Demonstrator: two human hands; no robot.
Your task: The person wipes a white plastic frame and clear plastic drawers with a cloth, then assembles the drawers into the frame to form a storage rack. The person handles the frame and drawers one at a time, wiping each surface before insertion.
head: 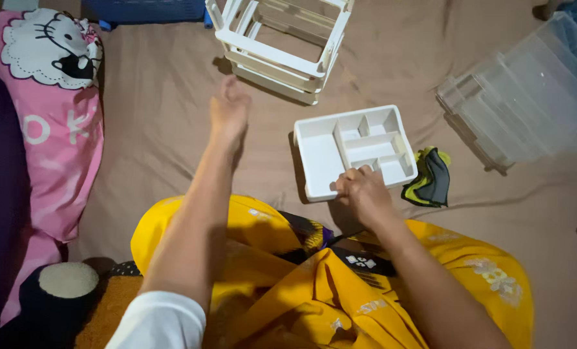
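The right hand (pixel 364 194) grips the white divided tray (pixel 355 150) by its near edge, off the white rack (pixel 280 45), while the left hand (pixel 229 111) reaches out, fingers loose and empty.

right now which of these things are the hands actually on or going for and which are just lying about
In hand:
- white tray, gripped at its near edge by the right hand
- white rack, nearest the open left hand

Lying about:
- clear bins
- yellow-black cloth
- pink pillow
- blue crate
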